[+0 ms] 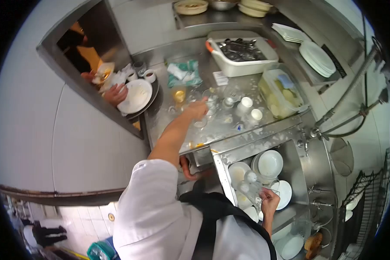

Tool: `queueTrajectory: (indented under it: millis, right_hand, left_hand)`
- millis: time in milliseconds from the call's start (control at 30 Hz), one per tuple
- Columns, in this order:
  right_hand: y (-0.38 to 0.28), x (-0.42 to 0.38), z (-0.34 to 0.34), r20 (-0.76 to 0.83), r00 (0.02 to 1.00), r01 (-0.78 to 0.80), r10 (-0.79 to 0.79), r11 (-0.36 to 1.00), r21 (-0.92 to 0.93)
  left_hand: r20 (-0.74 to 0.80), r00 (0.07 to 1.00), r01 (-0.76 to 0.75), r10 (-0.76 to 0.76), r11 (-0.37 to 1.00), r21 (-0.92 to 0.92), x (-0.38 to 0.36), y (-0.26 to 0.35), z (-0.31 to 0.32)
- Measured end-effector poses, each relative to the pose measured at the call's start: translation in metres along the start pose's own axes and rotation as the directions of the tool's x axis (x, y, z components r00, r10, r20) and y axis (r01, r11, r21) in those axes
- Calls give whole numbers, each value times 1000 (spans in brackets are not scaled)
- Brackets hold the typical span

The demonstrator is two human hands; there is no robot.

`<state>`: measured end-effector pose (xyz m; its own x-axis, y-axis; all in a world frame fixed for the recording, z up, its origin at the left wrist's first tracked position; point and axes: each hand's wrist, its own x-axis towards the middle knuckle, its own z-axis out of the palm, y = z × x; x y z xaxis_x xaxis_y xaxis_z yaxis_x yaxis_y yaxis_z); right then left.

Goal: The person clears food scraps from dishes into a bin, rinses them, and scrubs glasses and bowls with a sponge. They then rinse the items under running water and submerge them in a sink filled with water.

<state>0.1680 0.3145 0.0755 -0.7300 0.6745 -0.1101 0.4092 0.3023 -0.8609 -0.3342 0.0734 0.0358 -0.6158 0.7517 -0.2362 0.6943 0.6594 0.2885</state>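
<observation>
My left hand [198, 109] reaches across the wet steel counter, its fingers closed at a clear drinking glass [211, 105]; the grip itself is partly blurred. Around it stand more clear glasses, one with amber liquid [178, 94], and two white cups [246, 102]. Over the sink, my right hand [269, 199] is closed on a clear glass [256, 193]; other clear glassware [250, 176] lies close against it. White bowls [270, 163] and a white plate [283, 194] sit in the sink below that hand.
Behind stand a white tub of cutlery [247, 68] and a plastic container of yellow-green pieces [281, 93]. At a hatch on the left, another person's hand [115, 94] touches a white plate [136, 97] on a tray. A spray hose [349, 93] hangs at the right.
</observation>
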Motion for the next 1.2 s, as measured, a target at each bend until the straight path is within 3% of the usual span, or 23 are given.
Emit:
queueTrajectory:
  millis: [100, 200, 333, 400, 467, 567, 667, 767, 867, 900, 933, 1033, 1100, 1200]
  right_hand:
    - [-7, -11, -6, -44, 999, -32, 26, 992, -121]
    - [-6, -16, -11, -87, 994, -83, 73, 990, -115]
    - [20, -17, -18, -137, 989, -78, 60, 988, -132]
    - [20, -19, -22, -153, 984, -111, 87, 982, -152]
    - [18, -19, -25, -150, 982, -139, 117, 980, -146]
    - [15, -19, -28, -134, 987, -110, 91, 983, -149]
    - [17, -19, -30, -113, 990, -96, 85, 991, -90]
    - [24, -25, -24, -137, 980, -143, 144, 990, 12]
    - [21, -35, -29, -169, 960, -223, 223, 975, 21]
    - [17, -36, -30, -184, 951, -248, 247, 969, 19]
    - [4, -38, -33, -195, 958, -235, 210, 965, -115]
    - [18, -43, -36, -237, 952, -225, 196, 969, -101]
    - [16, -45, -39, -271, 935, -263, 228, 959, -101]
    - [19, -46, -36, -345, 896, -297, 281, 955, 4]
  left_hand:
    - [7, 997, 76, -77, 996, 56, 8, 0, 13]
    - [-171, 964, 208, -203, 978, 11, -39, 40, -27]
    - [-455, 733, 499, -506, 854, -145, -131, 64, -66]
    - [-430, 624, 634, -652, 745, -209, -173, 58, -57]
    - [-217, 655, 655, -724, 687, -314, -193, 34, -31]
    - [-195, 657, 610, -728, 665, -431, -208, 30, -21]
    - [-321, 553, 625, -769, 638, -450, -223, 55, -36]
    - [-527, 511, 471, -679, 734, -489, -232, 89, -83]
    - [-630, 532, 249, -566, 815, -523, -209, 132, -142]
    - [-688, 540, 148, -484, 860, -489, -190, 143, -151]
    - [-741, 539, 42, -400, 892, -450, -167, 151, -160]
    - [-831, 543, -154, -120, 959, -238, -69, 169, -174]
    - [-657, 744, -89, -121, 957, -277, -1, 192, -182]
    - [-494, 863, -5, -100, 978, -208, 125, 196, -153]
